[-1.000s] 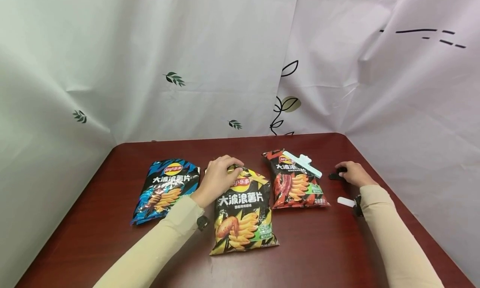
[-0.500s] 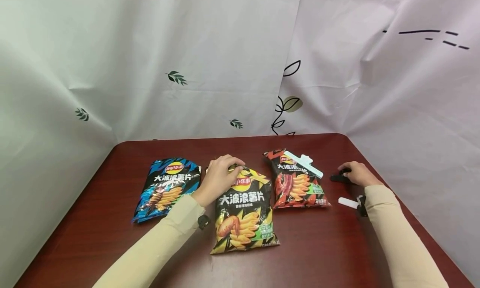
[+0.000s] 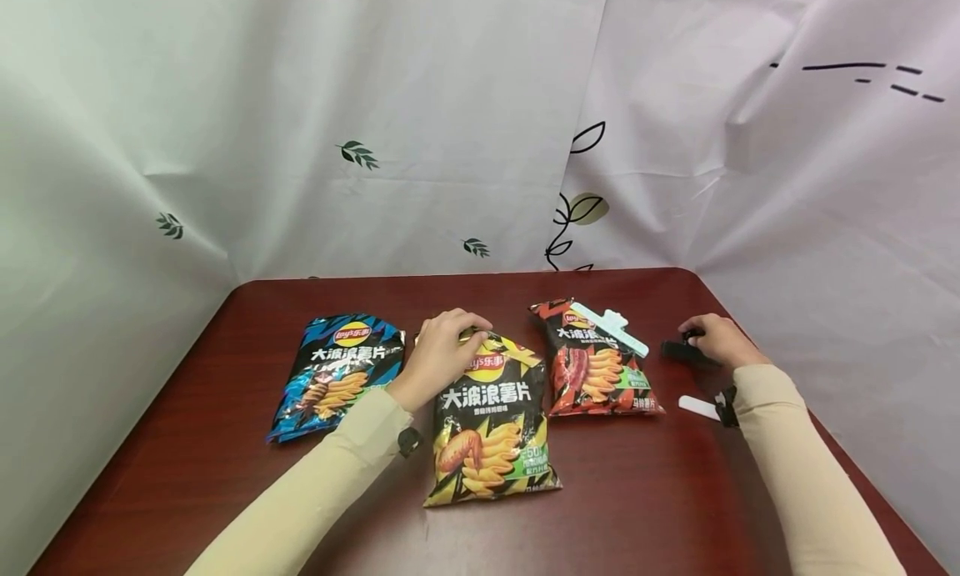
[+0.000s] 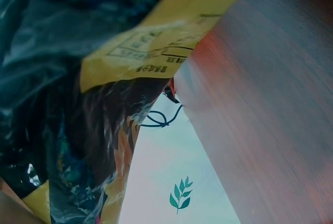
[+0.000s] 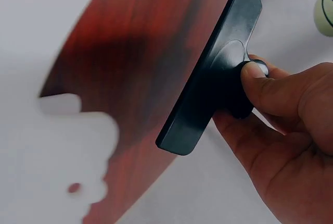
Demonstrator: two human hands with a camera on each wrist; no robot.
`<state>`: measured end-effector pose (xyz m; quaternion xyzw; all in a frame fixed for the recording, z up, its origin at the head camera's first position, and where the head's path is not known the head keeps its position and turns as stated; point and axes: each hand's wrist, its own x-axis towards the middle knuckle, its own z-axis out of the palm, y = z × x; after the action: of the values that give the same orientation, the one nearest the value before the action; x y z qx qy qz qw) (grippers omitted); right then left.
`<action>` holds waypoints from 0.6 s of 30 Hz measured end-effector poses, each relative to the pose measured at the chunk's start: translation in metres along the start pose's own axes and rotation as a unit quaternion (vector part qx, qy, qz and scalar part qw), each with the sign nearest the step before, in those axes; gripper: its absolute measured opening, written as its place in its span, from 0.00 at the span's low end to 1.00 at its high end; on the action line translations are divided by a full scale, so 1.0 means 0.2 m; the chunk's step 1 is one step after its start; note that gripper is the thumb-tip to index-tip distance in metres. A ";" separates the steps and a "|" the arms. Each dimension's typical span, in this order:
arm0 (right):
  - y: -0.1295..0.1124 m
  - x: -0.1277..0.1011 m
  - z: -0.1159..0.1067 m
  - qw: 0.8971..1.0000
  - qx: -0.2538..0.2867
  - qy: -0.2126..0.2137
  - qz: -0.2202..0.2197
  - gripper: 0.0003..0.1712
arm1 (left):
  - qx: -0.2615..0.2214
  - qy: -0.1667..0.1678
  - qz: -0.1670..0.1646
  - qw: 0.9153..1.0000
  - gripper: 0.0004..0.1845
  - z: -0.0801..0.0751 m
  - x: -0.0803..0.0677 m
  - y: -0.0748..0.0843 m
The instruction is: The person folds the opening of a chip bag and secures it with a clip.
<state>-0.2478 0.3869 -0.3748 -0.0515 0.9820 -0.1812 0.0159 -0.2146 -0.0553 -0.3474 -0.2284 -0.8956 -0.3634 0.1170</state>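
My left hand (image 3: 438, 355) curled gripping the top of the yellow chip bag (image 3: 489, 422), my right hand (image 3: 716, 341) pinching the black clip (image 5: 213, 81), 2 other bags beside, red table (image 3: 645, 493).

Head view: high, facing forward and down over the whole table (image 3: 615, 509), both hands in frame, curtain behind. Left wrist view: very close, low, pressed against the yellow bag (image 4: 156, 47), looking along the tabletop to the curtain. Right wrist view: close on the black clip (image 5: 213, 78). All share table and curtain.
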 end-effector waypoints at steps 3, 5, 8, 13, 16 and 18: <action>-0.02 0.00 -0.01 1.000 0.002 -0.001 0.002 0.15 | -0.001 -0.001 0.000 1.000 0.09 0.00 0.00 0.00; -0.03 0.01 -0.02 1.000 0.004 -0.002 0.000 0.15 | -0.001 -0.002 -0.001 1.000 0.09 0.00 0.00 0.00; -0.05 0.01 -0.03 1.000 0.003 -0.002 -0.004 0.16 | -0.001 -0.004 -0.002 1.000 0.09 0.00 0.00 0.00; -0.08 0.01 -0.06 1.000 0.004 -0.001 -0.009 0.16 | 0.001 0.000 0.003 1.000 0.08 0.00 0.00 0.00; -0.11 0.01 -0.07 1.000 0.011 -0.005 -0.010 0.16 | 0.001 0.002 0.005 1.000 0.08 0.00 0.00 0.00; -0.13 0.01 -0.09 1.000 0.016 -0.007 -0.014 0.16 | 0.002 0.003 0.006 1.000 0.08 0.00 0.00 0.00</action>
<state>-0.2482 0.3689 -0.3497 -0.0663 0.9780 -0.1966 0.0208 -0.2139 -0.0552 -0.3470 -0.2320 -0.8946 -0.3617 0.1225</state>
